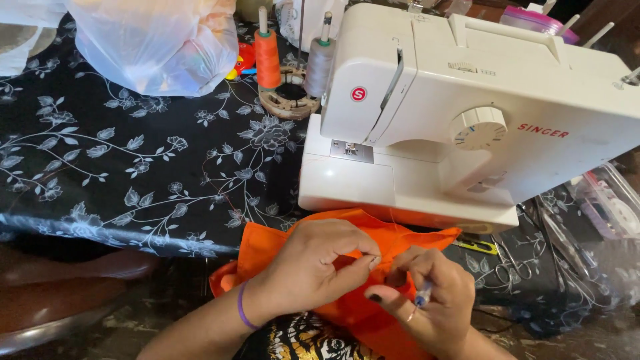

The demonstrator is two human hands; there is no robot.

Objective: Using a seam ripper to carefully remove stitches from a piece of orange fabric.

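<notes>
- Head view shows the left hand (313,263) pinching a fold of the orange cloth (280,243), thumb and forefinger closed on it, just off the near edge of the worktop (100,160).
- Right hand (427,300) is clenched round a small blue-handled tool (423,293); its tip is hidden, so I cannot tell what kind it is.
- Both hands work very close together, and a slip of the tool could prick the left fingertips (373,261).
- If the tip catches more than thread, it may tear the cloth.
- Most of the cloth hangs over the lap rather than on the worktop, so its weight could drag the pinched fold loose.
- A thin thread (393,217) seems to run up toward the white sewing machine (467,120); tugging the cloth might snag it.
- Yellow-handled snips (477,245) lie near the worktop's near edge, just beside the cloth, and a sweep of fabric could knock them off.
</notes>
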